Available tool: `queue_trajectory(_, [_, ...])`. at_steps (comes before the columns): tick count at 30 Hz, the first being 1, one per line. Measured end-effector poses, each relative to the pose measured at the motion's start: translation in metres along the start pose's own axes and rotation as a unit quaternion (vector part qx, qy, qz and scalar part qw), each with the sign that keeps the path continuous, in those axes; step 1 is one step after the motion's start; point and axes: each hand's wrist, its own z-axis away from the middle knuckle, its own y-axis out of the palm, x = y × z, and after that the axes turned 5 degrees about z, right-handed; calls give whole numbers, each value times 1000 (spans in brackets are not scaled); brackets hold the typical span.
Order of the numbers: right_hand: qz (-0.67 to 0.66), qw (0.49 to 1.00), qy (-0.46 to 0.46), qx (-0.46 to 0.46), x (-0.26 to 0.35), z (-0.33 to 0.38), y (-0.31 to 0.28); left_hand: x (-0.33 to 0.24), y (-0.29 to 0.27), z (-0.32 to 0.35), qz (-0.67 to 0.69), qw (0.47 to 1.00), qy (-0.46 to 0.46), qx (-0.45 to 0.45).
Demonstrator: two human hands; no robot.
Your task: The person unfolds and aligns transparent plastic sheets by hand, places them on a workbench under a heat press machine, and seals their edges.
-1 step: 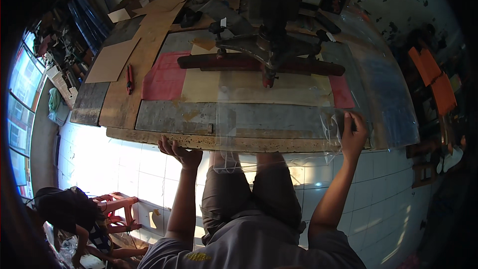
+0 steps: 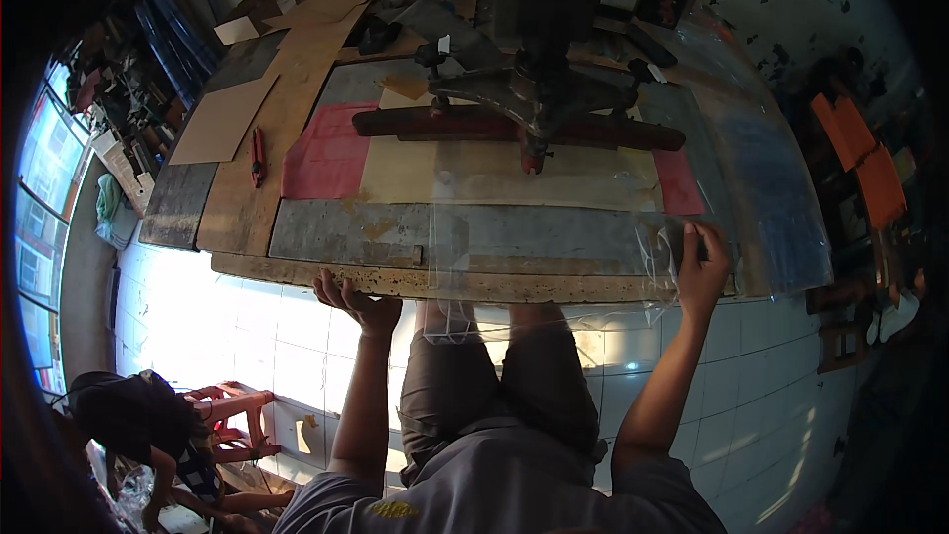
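Observation:
My right hand (image 2: 703,262) pinches the right side of a clear plastic sheet (image 2: 554,252). The sheet lies over the front of the worktable and hangs past its wooden front edge (image 2: 267,269). My left hand (image 2: 358,305) is at that edge, left of the sheet, palm up with its fingers apart and nothing in them. Behind the sheet, a dark press bar (image 2: 415,127) with a heavy bracket (image 2: 539,99) crosses above a cream strip (image 2: 395,173). Pink-red pieces (image 2: 321,153) show at both ends of the strip.
A red cutter knife (image 2: 258,158) and a brown cardboard sheet (image 2: 225,121) lie on the left. A stack of clear film (image 2: 786,198) covers the table's right side. At lower left, another person (image 2: 129,415) bends beside a red plastic stool (image 2: 237,420).

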Motion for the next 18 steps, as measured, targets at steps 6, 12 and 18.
queue_trajectory(6, [9, 1000, -4, 0, -3, 0, 0, 0, 0, 0, -3, 1000, 1, 2])
queue_trajectory(12, [5, 1000, 4, 1, -1, 0, 1, 3, 0, 3, -3, 1000, 1, 3])
queue_trajectory(18, [8, 1000, -1, -2, -3, 0, 1, 1, 1, 2, -3, 1000, -1, 2])
